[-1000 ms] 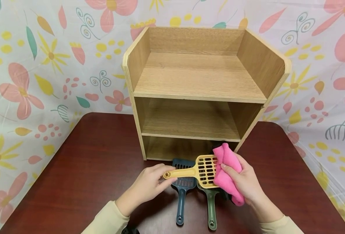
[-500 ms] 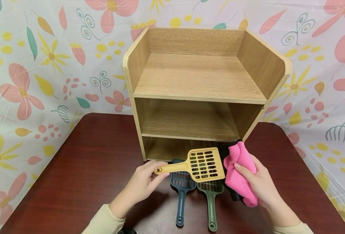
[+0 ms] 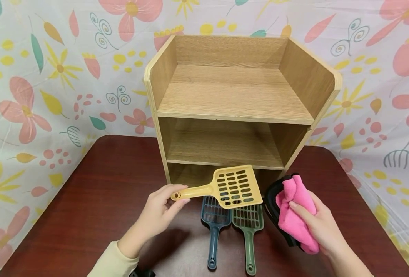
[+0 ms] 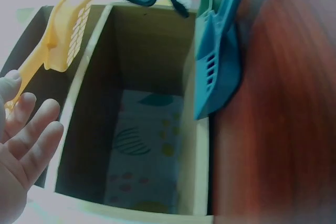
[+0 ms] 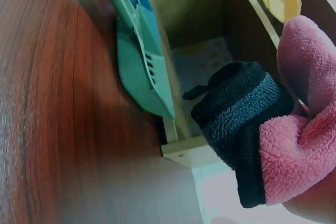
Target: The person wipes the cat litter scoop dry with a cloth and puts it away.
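Blue litter scoop (image 3: 214,229): one, lying before the wooden shelf unit (image 3: 235,92), head towards it.
Green litter scoop (image 3: 248,232): one, alongside, likewise.
Pink-and-black cloth (image 3: 297,221): one, gripped in the right hand (image 3: 323,227), before the unit's right side; no longer covers the yellow litter scoop's (image 3: 215,188) edge, so wiping appears paused.
Yellow litter scoop: one, raised before the unit, handle end pinched by the left hand (image 3: 157,211).
Wooden shelf unit: one, three levels.

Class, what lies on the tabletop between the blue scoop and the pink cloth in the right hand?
The green scoop lies there, right of the blue scoop and left of the pink cloth, as the head view shows.
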A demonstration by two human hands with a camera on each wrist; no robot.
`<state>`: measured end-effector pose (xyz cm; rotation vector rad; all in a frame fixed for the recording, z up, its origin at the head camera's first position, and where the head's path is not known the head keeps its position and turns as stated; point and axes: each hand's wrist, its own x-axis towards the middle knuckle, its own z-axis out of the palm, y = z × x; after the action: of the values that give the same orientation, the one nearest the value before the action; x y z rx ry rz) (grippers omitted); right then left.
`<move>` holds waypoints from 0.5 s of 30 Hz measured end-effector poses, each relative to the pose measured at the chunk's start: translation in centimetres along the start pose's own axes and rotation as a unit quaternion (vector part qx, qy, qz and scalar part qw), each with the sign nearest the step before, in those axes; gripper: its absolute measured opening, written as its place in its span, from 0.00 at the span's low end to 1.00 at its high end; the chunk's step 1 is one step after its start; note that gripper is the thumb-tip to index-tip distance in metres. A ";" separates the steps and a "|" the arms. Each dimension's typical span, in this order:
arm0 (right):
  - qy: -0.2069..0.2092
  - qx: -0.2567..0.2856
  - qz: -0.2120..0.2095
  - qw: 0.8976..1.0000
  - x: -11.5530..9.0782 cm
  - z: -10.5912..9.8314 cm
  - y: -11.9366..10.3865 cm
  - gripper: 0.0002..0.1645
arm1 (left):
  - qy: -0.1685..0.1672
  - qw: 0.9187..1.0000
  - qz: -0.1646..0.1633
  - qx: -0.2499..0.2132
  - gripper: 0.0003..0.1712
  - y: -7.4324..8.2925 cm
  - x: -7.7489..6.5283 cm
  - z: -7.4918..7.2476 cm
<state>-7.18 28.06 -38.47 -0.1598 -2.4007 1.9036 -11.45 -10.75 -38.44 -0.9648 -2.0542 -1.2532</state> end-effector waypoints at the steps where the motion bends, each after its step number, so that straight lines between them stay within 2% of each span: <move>1: -0.001 -0.002 -0.003 1.000 0.0 -0.1 0.1 0.18 | 0.006 1.000 0.001 0.001 0.15 0.0 0.1 -0.2; 5: -0.005 -0.005 -0.010 1.000 -0.1 -0.5 0.4 0.18 | 0.025 1.000 -0.002 -0.007 0.16 0.4 0.7 -1.1; 12: 0.002 -0.023 -0.004 1.000 -0.2 -1.0 1.0 0.18 | 0.028 0.998 -0.050 -0.021 0.19 1.4 1.7 -2.8; 15: 0.002 -0.016 -0.001 1.000 -0.2 -1.2 1.2 0.18 | 0.038 0.998 -0.041 -0.025 0.19 1.6 2.3 -3.4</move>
<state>-6.76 29.45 -39.38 -0.1612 -2.4282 1.8637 -11.25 -12.64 -34.44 -0.8491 -2.0317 -1.3682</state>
